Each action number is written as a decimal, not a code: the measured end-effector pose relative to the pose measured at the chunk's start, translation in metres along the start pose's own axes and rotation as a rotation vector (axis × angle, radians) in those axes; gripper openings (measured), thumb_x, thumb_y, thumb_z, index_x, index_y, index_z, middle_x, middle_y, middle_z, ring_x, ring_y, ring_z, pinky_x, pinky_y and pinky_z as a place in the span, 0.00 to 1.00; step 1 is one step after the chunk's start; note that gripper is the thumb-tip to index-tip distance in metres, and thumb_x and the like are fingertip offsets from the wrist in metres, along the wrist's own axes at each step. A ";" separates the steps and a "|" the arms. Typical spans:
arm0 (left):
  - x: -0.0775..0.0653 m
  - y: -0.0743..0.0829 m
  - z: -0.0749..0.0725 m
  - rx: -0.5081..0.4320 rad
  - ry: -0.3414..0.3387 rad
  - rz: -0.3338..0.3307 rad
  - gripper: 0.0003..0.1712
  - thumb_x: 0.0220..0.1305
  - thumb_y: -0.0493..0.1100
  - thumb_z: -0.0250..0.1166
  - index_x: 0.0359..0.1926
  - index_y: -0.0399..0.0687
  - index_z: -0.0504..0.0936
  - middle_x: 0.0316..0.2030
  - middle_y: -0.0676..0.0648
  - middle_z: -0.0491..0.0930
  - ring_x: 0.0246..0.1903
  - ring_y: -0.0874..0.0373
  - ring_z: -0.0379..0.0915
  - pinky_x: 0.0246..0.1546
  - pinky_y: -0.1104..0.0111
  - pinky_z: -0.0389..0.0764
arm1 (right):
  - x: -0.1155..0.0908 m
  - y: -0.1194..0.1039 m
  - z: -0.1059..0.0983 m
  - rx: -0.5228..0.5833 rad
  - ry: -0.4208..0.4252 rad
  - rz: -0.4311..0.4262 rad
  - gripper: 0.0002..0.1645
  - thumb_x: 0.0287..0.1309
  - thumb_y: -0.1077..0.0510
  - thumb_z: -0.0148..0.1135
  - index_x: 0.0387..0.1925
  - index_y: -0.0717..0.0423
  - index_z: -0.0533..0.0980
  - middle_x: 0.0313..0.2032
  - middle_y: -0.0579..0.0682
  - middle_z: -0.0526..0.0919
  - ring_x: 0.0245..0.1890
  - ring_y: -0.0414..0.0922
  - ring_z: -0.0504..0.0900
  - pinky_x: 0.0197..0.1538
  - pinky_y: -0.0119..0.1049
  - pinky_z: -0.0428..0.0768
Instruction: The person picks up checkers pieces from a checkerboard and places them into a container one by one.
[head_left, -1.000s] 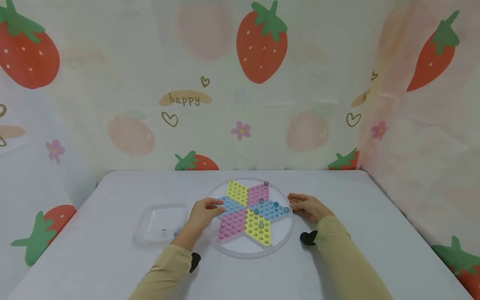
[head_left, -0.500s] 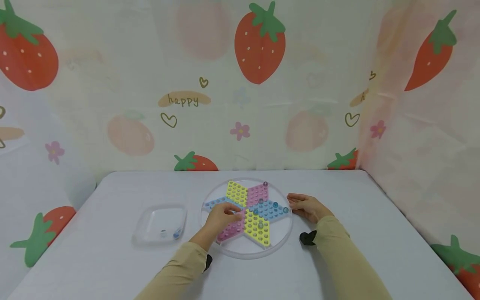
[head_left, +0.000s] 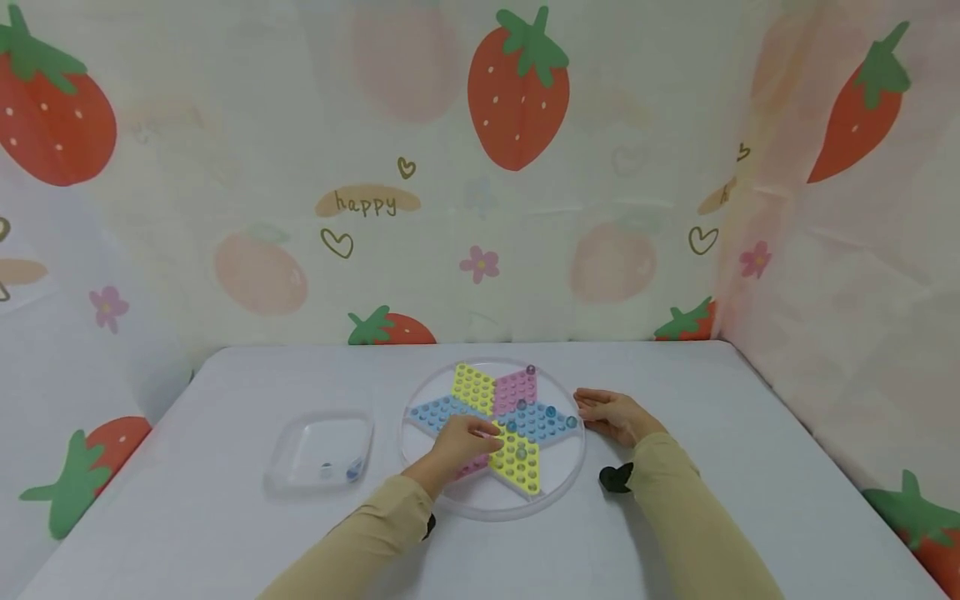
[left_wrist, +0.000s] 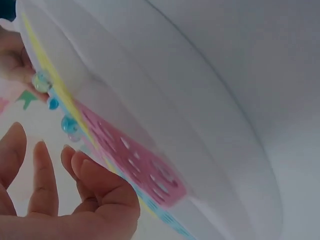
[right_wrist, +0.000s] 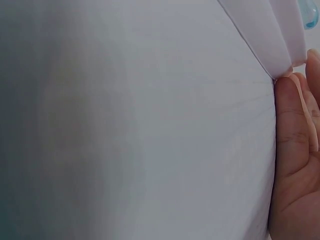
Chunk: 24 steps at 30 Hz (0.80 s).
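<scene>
A star-shaped Chinese checkers board (head_left: 437, 413) in pink, yellow and blue sits inside a clear round rim on the white table. Several glass marbles (head_left: 551, 412) rest on it, including a clear marble (head_left: 521, 453) on the near yellow point. My left hand (head_left: 457, 446) hovers over the near part, covering much of the pink point. Its thumb and forefinger stand slightly apart, and nothing shows between them. In the left wrist view the other fingers (left_wrist: 44, 182) spread loosely. My right hand (head_left: 613, 417) rests at the board's right edge, fingertips right at the rim (right_wrist: 292, 30).
A clear plastic tray (head_left: 281, 462) stands left of the board, with a few small marbles (head_left: 354, 469) inside. Black wrist mounts (head_left: 617, 477) hang at my sleeves. Strawberry-print cloth walls (head_left: 480, 208) enclose the table's back and sides.
My left hand has moved rightward from the board's left side, over the pink point, to the edge of the near yellow point. The right hand has stayed still at the rim.
</scene>
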<state>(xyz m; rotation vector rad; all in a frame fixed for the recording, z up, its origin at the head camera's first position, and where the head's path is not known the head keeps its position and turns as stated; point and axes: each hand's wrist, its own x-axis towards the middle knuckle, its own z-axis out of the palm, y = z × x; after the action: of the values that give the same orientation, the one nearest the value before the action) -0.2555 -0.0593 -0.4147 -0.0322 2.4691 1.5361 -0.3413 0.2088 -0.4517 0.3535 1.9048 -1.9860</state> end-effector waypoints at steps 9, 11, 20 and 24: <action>-0.002 0.005 0.016 0.112 0.042 -0.026 0.13 0.57 0.39 0.71 0.44 0.41 0.85 0.43 0.42 0.79 0.43 0.49 0.73 0.47 0.57 0.74 | -0.001 0.000 0.000 0.004 0.000 -0.002 0.36 0.61 0.72 0.60 0.70 0.64 0.61 0.68 0.60 0.65 0.56 0.45 0.75 0.56 0.36 0.75; -0.002 0.007 0.020 0.137 0.067 -0.032 0.13 0.56 0.40 0.72 0.44 0.42 0.85 0.44 0.42 0.79 0.46 0.47 0.73 0.50 0.55 0.73 | -0.002 -0.001 0.000 0.006 0.002 -0.003 0.35 0.61 0.72 0.60 0.69 0.64 0.62 0.68 0.60 0.65 0.53 0.43 0.77 0.55 0.36 0.76; -0.006 0.009 0.032 0.219 0.135 -0.014 0.13 0.51 0.43 0.75 0.39 0.46 0.87 0.50 0.42 0.81 0.58 0.42 0.69 0.60 0.52 0.66 | -0.001 0.000 -0.001 0.003 0.001 0.000 0.36 0.61 0.71 0.61 0.69 0.63 0.63 0.67 0.59 0.66 0.48 0.40 0.79 0.52 0.34 0.78; -0.006 0.008 0.036 0.266 0.159 -0.005 0.13 0.50 0.44 0.76 0.38 0.49 0.88 0.50 0.44 0.81 0.57 0.42 0.70 0.60 0.52 0.65 | 0.000 0.001 -0.001 0.006 0.009 0.007 0.36 0.60 0.71 0.62 0.69 0.63 0.63 0.67 0.59 0.67 0.48 0.40 0.79 0.52 0.34 0.78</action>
<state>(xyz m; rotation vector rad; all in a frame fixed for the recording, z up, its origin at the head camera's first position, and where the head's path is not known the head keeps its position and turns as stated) -0.2445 -0.0244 -0.4214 -0.1187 2.7757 1.2337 -0.3405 0.2094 -0.4524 0.3705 1.9013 -1.9890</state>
